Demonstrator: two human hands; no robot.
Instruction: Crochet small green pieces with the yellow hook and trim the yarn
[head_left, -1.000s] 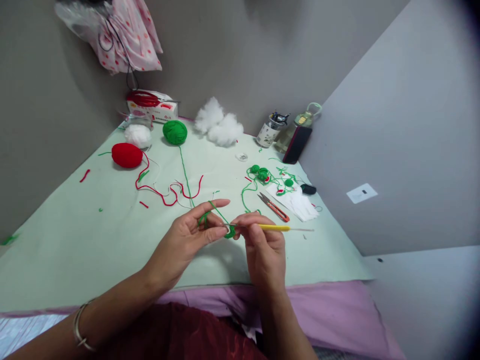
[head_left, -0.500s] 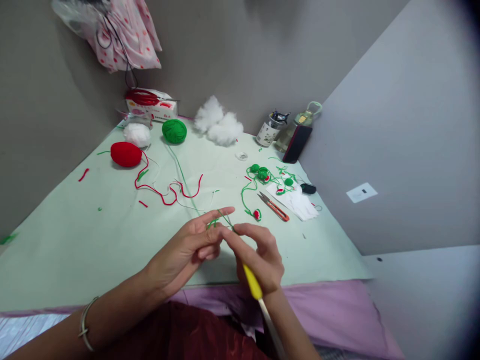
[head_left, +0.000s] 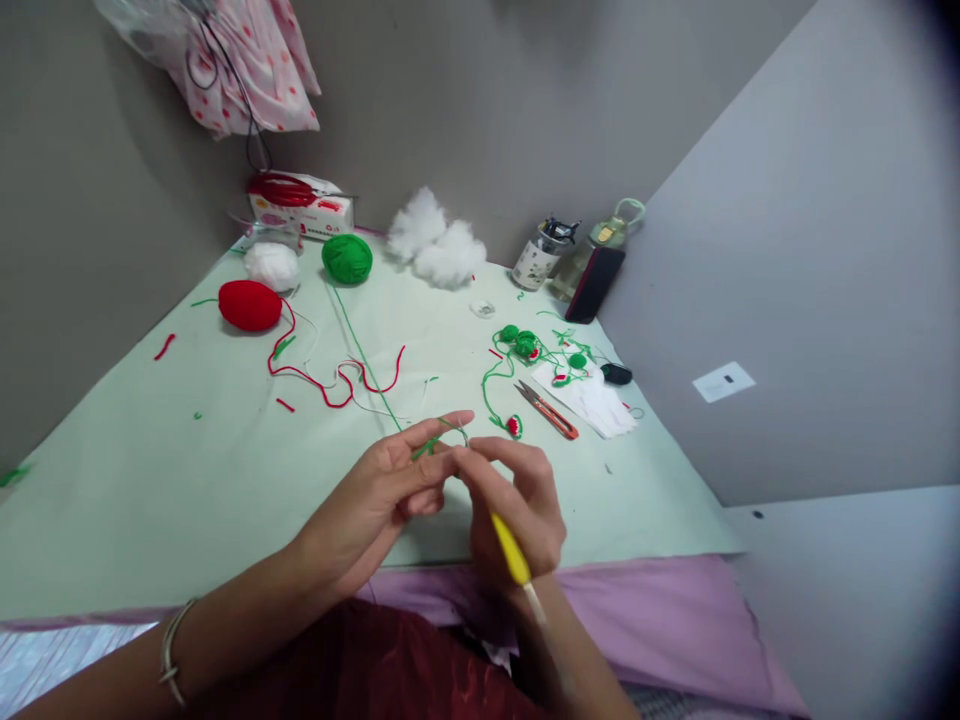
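A thin silvery bangle [head_left: 166,648] and glossy dark-red clothing [head_left: 375,668] are worn.

Yellow-handled hook [head_left: 511,549] slanted, tip near green yarn [head_left: 424,448]

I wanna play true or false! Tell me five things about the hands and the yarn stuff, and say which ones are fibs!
1. The right hand holds a yellow-handled crochet hook. True.
2. The bracelet is on the right arm. False: it is on the left arm.
3. Green yarn runs from the green yarn ball toward the left hand. True.
4. The orange thread snips are in the left hand. False: they lie on the table.
5. The red yarn ball is blue. False: red.
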